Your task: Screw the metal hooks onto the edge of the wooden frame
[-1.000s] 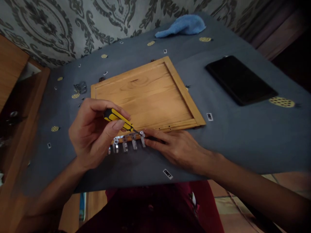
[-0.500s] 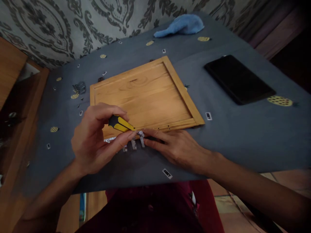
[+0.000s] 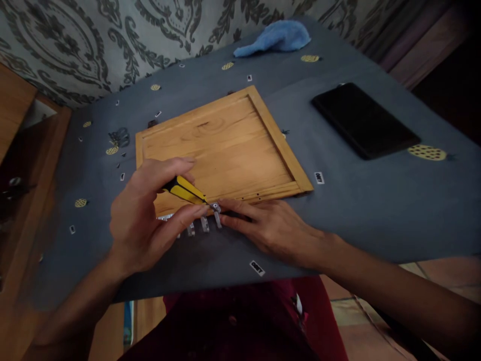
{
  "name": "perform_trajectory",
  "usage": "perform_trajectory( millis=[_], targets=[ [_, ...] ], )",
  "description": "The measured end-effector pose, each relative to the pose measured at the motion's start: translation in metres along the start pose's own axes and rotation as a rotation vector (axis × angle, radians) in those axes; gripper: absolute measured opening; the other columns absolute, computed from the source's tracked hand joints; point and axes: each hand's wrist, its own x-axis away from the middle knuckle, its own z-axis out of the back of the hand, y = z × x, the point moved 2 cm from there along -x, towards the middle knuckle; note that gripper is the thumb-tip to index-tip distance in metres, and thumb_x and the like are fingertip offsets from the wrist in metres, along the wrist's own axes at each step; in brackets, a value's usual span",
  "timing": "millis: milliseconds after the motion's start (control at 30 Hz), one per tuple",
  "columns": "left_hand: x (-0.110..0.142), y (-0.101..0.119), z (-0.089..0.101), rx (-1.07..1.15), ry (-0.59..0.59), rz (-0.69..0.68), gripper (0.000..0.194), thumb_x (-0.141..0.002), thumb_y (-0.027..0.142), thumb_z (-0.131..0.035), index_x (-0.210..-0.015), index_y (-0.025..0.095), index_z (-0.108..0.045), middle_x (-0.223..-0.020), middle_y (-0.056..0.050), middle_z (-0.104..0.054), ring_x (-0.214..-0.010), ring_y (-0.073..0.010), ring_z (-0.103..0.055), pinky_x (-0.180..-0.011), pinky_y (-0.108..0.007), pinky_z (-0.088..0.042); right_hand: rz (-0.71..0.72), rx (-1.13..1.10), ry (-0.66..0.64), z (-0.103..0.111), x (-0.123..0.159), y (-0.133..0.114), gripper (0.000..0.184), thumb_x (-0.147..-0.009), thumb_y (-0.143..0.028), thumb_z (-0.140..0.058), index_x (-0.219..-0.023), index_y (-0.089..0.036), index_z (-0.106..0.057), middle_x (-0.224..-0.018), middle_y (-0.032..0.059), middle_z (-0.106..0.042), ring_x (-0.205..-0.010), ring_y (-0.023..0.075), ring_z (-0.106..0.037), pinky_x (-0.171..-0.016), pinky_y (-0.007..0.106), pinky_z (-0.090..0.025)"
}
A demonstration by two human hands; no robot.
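My left hand (image 3: 141, 218) is closed around the yellow and black handle of a screwdriver (image 3: 186, 191). The screwdriver's tip meets the right end of a silver metal hook rack (image 3: 217, 216), whose hooks hang over the near edge of a framed wooden panel (image 3: 221, 145). Part of the rack is hidden behind my left fingers. On the other side, my right hand (image 3: 272, 225) lies low against the panel's near edge, with its thumb and forefinger pinching the rack's end. Small dark holes show in the panel's edge just right of my fingertips.
The panel lies on a blue-grey patterned tablecloth (image 3: 361, 210). To the right rests a black tablet (image 3: 366, 120); a blue cloth (image 3: 280, 37) lies at the back. Small dark screws (image 3: 121, 159) are left of the panel. Wooden furniture (image 3: 45, 165) stands at the left.
The screwdriver handle has turned and tilted slightly in my left hand, and its fingers have shifted a little. My right hand stays at the rack's end. The whole view has drifted slightly.
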Motion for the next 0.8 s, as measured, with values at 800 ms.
perform_trajectory(
  millis=[800],
  targets=[
    [-0.005,-0.002,-0.002,0.108,0.059,-0.078,0.055,-0.076,0.009,-0.078,-0.126,0.026,-0.062,-0.106,-0.001,-0.069,-0.089,-0.0156,-0.067,-0.074,-0.031,-0.059,-0.006,-0.008,-0.025,0.003,-0.001,-0.001,0.046,-0.086,-0.005,-0.046,-0.128,-0.019,-0.06,-0.139,0.0106,-0.058,-0.067,0.0154,-0.066,-0.055,0.031,-0.05]
  ],
)
